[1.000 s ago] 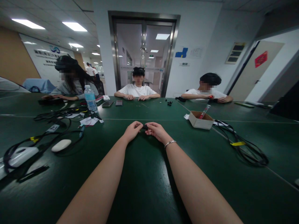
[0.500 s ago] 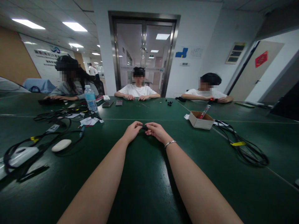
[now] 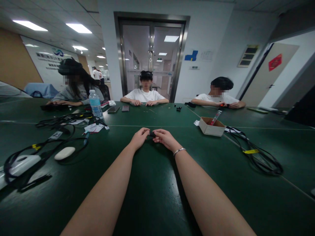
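Note:
A small black object (image 3: 152, 134) is held between my two hands, low over the green table (image 3: 152, 170); it is too small and too covered by fingers to tell its kind. My left hand (image 3: 140, 137) pinches its left end with closed fingers. On the other end, the thumb and fingers of my right hand (image 3: 164, 137) are closed too, the remaining fingers curled under. A silver bracelet (image 3: 179, 151) circles my right wrist.
An open box (image 3: 212, 129) with a red-and-clear tube stands right of my hands, beside a coiled black cable (image 3: 261, 157). Leftward lie tangled cables (image 3: 61, 131), a white mouse (image 3: 64, 153) and a water bottle (image 3: 95, 104). Three people sit across the table.
Both hands stay in nearly the same place, gripping the small black object. Nothing else on the table has visibly moved.

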Action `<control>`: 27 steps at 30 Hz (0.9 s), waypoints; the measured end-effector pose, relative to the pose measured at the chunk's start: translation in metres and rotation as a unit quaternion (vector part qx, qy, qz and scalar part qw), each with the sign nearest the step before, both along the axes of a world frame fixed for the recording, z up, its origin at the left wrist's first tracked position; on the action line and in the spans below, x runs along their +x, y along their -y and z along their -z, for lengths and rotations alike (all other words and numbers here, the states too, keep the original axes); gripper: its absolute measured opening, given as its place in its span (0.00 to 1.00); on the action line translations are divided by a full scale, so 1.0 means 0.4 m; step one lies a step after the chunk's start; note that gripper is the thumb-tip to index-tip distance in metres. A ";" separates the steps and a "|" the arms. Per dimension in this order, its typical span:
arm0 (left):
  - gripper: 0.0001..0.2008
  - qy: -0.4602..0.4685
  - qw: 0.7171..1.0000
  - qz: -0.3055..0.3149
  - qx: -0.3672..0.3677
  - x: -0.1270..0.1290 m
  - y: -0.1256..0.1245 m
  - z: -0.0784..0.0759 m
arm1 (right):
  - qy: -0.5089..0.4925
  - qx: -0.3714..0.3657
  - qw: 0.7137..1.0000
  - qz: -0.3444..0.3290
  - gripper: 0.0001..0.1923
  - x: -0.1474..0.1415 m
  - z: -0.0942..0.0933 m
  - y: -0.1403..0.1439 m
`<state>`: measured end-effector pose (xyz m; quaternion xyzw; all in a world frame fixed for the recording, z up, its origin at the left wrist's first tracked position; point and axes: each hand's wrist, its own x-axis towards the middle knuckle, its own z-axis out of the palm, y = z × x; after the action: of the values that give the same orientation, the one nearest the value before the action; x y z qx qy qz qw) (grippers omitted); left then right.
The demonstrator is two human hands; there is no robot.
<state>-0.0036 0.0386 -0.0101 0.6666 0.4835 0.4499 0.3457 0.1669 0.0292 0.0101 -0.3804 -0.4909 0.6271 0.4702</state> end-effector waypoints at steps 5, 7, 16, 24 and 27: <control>0.13 -0.021 0.999 0.004 0.026 -0.003 -0.005 0.006 | -0.001 0.000 1.000 -0.002 0.04 -0.001 0.000 0.000; 0.14 -0.023 1.000 0.006 0.015 -0.003 -0.006 0.006 | -0.002 0.000 1.000 -0.002 0.04 -0.001 0.001 -0.001; 0.16 -0.013 1.000 0.017 0.011 -0.002 -0.002 0.002 | -0.009 0.005 1.000 -0.010 0.03 0.001 0.006 -0.004; 0.16 -0.003 1.000 0.017 0.004 -0.001 0.002 -0.001 | -0.005 -0.001 1.000 -0.007 0.04 0.000 0.002 -0.002; 0.14 -0.009 1.000 0.004 0.011 0.000 0.005 -0.005 | -0.002 -0.001 1.000 -0.005 0.04 0.000 0.000 -0.001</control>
<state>-0.0034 0.0368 -0.0083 0.6764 0.4792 0.4477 0.3355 0.1670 0.0296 0.0100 -0.3768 -0.4915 0.6306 0.4677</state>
